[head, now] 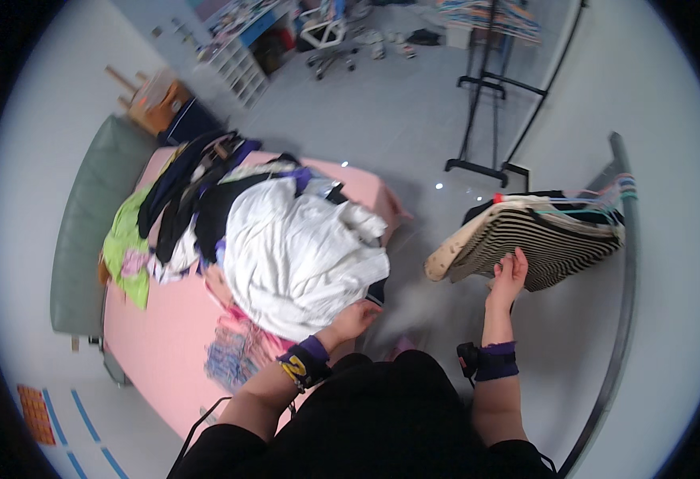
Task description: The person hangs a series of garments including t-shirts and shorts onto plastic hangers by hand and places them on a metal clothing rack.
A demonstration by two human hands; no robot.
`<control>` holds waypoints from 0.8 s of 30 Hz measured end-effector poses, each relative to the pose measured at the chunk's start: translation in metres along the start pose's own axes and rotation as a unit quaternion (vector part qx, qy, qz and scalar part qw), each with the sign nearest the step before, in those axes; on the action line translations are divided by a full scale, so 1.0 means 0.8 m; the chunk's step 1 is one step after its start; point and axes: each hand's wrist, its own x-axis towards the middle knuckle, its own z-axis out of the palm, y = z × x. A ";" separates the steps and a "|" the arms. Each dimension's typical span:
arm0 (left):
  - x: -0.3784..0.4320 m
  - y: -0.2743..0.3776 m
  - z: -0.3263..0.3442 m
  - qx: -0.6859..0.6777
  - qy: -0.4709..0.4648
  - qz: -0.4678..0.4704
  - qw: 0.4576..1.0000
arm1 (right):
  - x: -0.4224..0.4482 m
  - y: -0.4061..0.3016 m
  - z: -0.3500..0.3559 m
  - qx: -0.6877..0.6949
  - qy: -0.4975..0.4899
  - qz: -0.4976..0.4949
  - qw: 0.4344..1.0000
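My left hand [356, 318] hovers at the near edge of the bed, beside a large crumpled white garment [308, 257]. Its fingers are loosely bent and nothing shows in them; whether it touches the fabric is unclear. In front of a black-and-cream striped garment [523, 233] is my right hand [510, 275], fingers slightly apart and nothing visible in them. That garment hangs with others on several hangers [610, 200] from a grey metal rail [628, 251] along the right wall. A cream spotted garment [446, 254] hangs beside the striped one.
Dark clothes [176, 191] and a lime-green garment [125, 245] lie on the pink-sheeted bed [140, 335], near its green headboard [86, 239]. A blue patterned cloth [230, 359] lies nearer me. Beyond stand a black clothes rack [476, 170], a swivel chair [326, 36] and a white cubby shelf [239, 72].
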 end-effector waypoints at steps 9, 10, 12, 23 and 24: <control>-0.148 -0.149 0.021 -0.018 -0.011 -0.064 0.998 | -0.171 0.101 0.090 -0.164 -0.298 0.199 0.919; -0.165 -0.152 0.017 -0.033 0.013 -0.086 0.996 | -0.191 0.110 0.100 -0.175 -0.340 0.206 0.901; -0.196 -0.165 0.004 -0.057 0.042 -0.104 0.992 | -0.237 0.126 0.116 -0.202 -0.400 0.252 0.858; -0.350 -0.322 0.011 -0.154 0.153 -0.283 0.934 | -0.460 0.222 0.137 -0.323 -0.567 0.333 0.681; -0.358 -0.332 0.010 -0.148 0.163 -0.281 0.934 | -0.472 0.229 0.136 -0.323 -0.589 0.338 0.659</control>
